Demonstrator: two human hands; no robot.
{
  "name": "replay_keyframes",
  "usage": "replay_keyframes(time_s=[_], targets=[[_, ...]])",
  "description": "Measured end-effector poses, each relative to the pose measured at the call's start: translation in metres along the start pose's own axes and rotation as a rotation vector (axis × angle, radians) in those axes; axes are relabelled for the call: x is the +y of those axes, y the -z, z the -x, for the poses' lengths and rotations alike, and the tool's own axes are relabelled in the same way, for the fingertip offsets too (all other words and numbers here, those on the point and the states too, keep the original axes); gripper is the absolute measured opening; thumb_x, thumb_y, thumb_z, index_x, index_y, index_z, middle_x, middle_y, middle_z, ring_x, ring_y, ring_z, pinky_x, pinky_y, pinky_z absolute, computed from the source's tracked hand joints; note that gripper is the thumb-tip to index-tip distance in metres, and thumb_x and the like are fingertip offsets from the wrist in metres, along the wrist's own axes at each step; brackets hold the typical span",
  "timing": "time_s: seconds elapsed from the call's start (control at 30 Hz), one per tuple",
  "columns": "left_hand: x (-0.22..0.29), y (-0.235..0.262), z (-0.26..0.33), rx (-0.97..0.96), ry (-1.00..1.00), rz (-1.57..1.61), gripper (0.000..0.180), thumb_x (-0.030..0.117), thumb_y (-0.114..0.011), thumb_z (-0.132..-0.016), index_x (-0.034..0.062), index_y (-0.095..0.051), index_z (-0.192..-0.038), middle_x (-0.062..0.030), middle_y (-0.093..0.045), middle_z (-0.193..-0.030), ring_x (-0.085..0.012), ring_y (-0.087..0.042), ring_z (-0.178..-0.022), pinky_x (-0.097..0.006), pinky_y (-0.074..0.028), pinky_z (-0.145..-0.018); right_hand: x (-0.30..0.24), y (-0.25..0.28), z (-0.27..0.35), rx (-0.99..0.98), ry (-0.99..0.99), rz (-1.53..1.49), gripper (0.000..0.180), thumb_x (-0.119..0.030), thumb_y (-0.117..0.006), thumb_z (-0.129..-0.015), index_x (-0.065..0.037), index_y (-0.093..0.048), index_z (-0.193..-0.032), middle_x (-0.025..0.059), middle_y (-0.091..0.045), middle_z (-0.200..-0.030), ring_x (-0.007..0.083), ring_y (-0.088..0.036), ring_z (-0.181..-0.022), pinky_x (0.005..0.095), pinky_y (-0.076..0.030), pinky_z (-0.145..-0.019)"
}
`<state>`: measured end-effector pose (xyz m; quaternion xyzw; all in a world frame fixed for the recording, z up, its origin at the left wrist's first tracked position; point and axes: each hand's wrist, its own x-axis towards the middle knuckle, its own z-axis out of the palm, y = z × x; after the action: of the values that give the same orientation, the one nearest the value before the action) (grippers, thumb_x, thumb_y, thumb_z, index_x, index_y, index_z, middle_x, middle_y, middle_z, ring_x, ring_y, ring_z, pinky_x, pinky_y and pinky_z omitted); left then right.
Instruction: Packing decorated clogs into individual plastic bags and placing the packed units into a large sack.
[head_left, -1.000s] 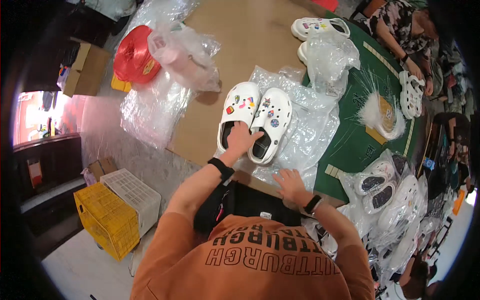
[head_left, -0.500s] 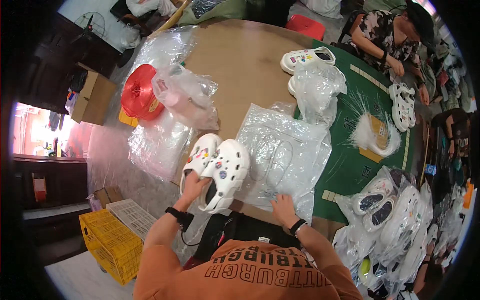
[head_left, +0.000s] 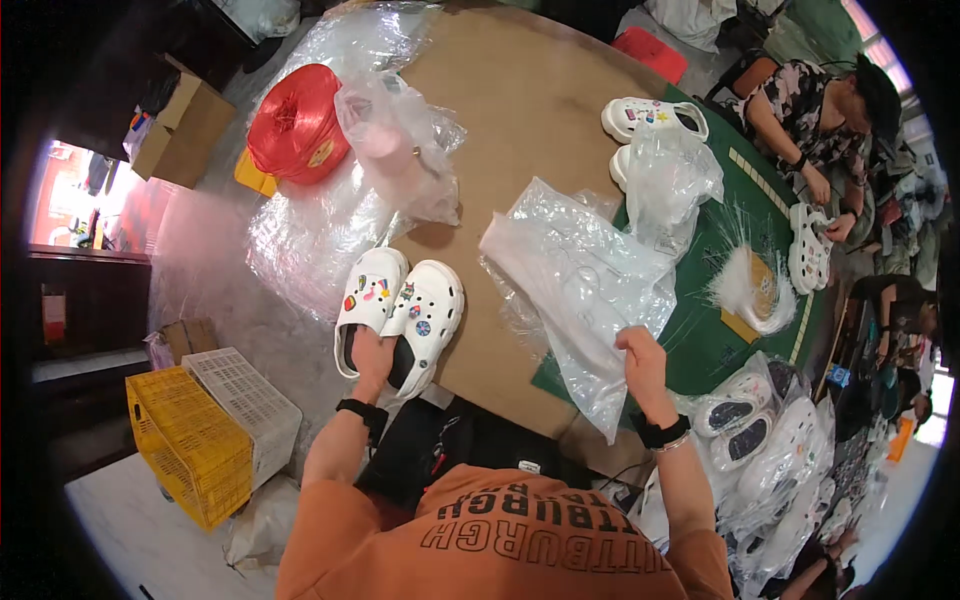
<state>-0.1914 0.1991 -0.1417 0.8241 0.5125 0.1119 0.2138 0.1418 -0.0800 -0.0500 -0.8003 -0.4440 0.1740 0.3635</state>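
Nearer us than the red roll [head_left: 300, 123], our left hand [head_left: 374, 358] grips white clogs [head_left: 432, 305], our right hand [head_left: 643, 370] pinches a clear bag [head_left: 572, 285] farther rightward: bag-readying, we judge, likely calling next for a parted mouth.

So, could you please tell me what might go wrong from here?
The white clogs in the left hand are by the edge of the table, so a loose grip might let them fall. The right hand grasps a thin, crumpled clear bag, which could tear or bunch up. Loose white strands lie on the green mat nearby and might cling to the bag.
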Motion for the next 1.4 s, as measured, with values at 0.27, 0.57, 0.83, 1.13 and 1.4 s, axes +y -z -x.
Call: replay_keyframes(time_s=[0.27,0.57,0.83,1.13,1.4], targets=[[0.001,0.043,0.005,-0.185,0.107,0.517,0.025,0.014,-0.058,-0.073,-0.0033,-0.058,-0.091,-0.0044,-0.06,-0.074,-0.0127,-0.053,-0.065,-0.026,-0.041,-0.059,-0.054,0.004,-0.009,0.026,0.018,0.434,0.073,-0.022,-0.067,-0.063,-0.001,-0.034,-0.125,0.0156,-0.043,-0.123,0.0296,-0.054,-0.088,0.0362,-0.046,-0.07],[0.109,0.15,0.008,-0.713,0.134,0.922,0.027,0.011,-0.061,-0.074,0.0019,-0.058,-0.1,-0.0008,-0.061,-0.089,-0.0095,-0.056,-0.077,-0.024,-0.044,-0.068,-0.05,-0.076,-0.005,-0.284,0.06,0.627,0.071,-0.024,-0.065,-0.064,-0.006,-0.034,-0.126,0.0106,-0.034,-0.131,0.0222,-0.054,-0.074,0.037,-0.044,-0.057],[0.151,0.08,0.004,-1.302,-0.001,0.835,0.039,0.005,-0.057,-0.074,0.0022,-0.051,-0.112,0.0029,-0.056,-0.094,-0.0052,-0.048,-0.078,-0.021,-0.041,-0.065,-0.034,-0.047,-0.004,-0.074,-0.014,-0.052,0.049,-0.015,-0.048,-0.08,-0.008,-0.034,-0.127,0.0213,-0.047,-0.116,0.0344,-0.049,-0.103,0.0361,-0.044,-0.082],[0.116,0.032,0.001,-0.957,-0.114,0.425,0.036,0.017,-0.058,-0.073,0.0002,-0.054,-0.104,-0.0134,-0.059,-0.086,-0.0206,-0.056,-0.073,-0.031,-0.044,-0.064,-0.051,-0.038,0.017,-0.155,0.154,0.054,0.054,-0.001,-0.049,-0.073,-0.003,-0.036,-0.125,0.0178,-0.038,-0.127,0.0332,-0.046,-0.105,0.0364,-0.041,-0.084],[0.124,0.003,0.024,-0.465,-0.158,0.188,0.03,0.028,-0.056,-0.074,0.0019,-0.055,-0.088,-0.0196,-0.055,-0.086,-0.036,-0.054,-0.081,-0.042,-0.043,-0.069,-0.082,-0.074,0.026,-0.252,0.372,0.232,0.061,0.001,-0.052,-0.064,-0.004,-0.039,-0.123,0.0142,-0.037,-0.129,0.0255,-0.053,-0.069,0.0345,-0.046,-0.061]])
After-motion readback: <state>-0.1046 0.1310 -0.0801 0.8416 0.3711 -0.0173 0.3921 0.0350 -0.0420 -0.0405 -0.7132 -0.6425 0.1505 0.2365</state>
